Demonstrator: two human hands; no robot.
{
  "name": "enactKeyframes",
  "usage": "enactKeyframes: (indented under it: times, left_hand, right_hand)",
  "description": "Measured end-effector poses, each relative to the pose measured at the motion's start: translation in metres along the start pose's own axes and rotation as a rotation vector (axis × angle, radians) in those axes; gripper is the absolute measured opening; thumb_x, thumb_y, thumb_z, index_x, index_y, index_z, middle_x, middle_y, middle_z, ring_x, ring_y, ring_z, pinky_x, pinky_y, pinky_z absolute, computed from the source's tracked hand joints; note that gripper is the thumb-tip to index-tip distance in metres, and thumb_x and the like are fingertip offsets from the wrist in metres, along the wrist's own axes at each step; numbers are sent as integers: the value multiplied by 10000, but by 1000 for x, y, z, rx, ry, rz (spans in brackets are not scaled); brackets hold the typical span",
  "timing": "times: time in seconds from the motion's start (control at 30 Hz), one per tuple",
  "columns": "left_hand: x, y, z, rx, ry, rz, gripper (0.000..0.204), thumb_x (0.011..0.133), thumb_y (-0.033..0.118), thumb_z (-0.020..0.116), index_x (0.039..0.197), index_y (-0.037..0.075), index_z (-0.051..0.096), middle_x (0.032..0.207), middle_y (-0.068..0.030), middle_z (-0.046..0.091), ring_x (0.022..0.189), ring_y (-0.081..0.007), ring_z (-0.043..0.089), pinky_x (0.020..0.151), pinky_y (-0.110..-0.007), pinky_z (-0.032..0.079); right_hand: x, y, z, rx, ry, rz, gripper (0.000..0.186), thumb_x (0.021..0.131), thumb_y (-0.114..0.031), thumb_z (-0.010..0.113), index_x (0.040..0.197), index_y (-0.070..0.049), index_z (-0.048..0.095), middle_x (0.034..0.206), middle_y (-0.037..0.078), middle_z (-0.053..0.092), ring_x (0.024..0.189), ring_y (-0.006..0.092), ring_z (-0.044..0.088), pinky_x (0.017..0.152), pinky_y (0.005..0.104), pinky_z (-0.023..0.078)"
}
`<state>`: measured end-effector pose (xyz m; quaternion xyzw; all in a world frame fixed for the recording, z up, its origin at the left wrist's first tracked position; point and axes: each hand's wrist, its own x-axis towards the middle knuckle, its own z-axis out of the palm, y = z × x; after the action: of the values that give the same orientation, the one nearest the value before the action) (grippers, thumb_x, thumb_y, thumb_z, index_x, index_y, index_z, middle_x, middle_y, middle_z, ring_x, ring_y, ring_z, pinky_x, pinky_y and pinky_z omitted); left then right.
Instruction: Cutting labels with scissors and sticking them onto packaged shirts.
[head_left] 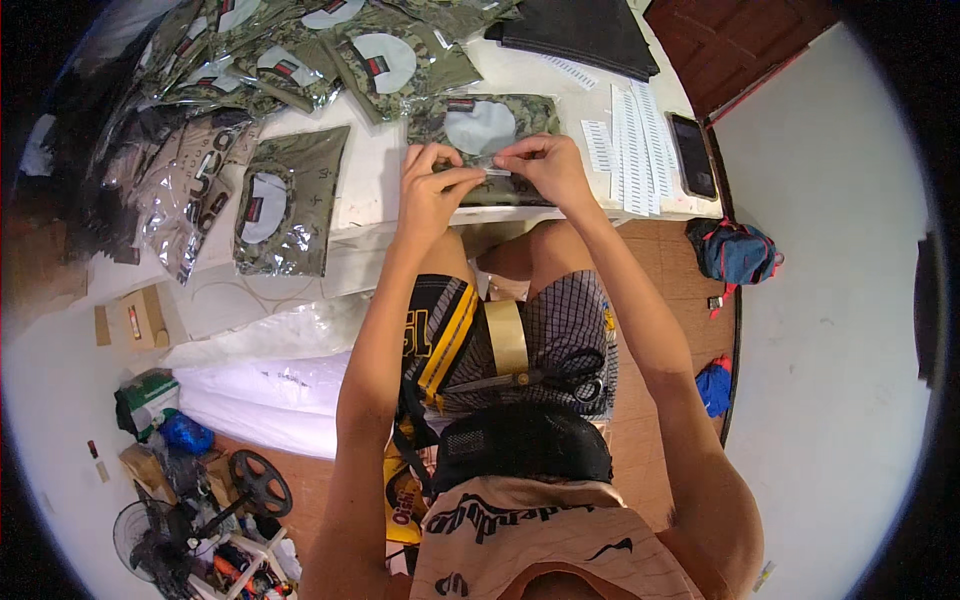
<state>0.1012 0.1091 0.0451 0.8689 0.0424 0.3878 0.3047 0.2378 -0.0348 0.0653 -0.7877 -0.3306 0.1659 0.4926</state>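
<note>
A folded camouflage shirt in a clear plastic bag [480,128] lies at the table's near edge in front of me. Over its lower part, my left hand [432,185] and my right hand [548,168] meet with pinched fingers. Between their fingertips is a small white sticker [497,172], gripped at both ends. Whether it touches the bag I cannot tell. To the left lies a bagged olive shirt [290,200]. Right of my right hand are several white sheets of printed stickers [632,150].
Several bagged camouflage shirts [385,65] are piled at the far left, with bagged beige shirts [185,185] nearer. Black folded fabric [580,35] and a phone [692,155] lie at the right. A tape roll [507,338] and scissors [575,375] rest on my lap.
</note>
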Motion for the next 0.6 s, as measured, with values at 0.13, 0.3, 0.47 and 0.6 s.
enactKeyframes:
  times: [0.13,0.3,0.47,0.6]
  left_hand:
    - [-2,-5,2,-27,-54,-50,221,649,70,795,860,134,779,840,-24,565,809,-209,485,718,-328,429]
    - [1,-7,4,-59,-61,-48,227,651,65,793,868,128,779,831,-24,561,784,-202,477,698,-324,428]
    - [0,-8,3,-74,-83,-84,224,664,59,784,879,119,778,829,-29,573,799,-201,486,709,-323,434]
    - [0,-10,2,-90,-100,-112,228,677,47,775,896,112,776,831,-29,578,801,-194,494,712,-316,435]
  right_hand:
    - [3,6,1,-38,-11,16,162,733,-123,802,874,-52,762,771,58,632,690,118,521,630,265,429]
    - [5,15,2,85,-3,14,138,725,-153,793,824,-63,763,658,60,666,585,114,562,578,264,449]
    - [4,16,3,97,-31,48,111,761,-74,771,857,-20,754,702,2,654,636,61,516,590,211,434]
    - [1,11,5,59,4,8,115,752,-72,772,857,-28,755,694,11,653,630,61,506,578,220,421]
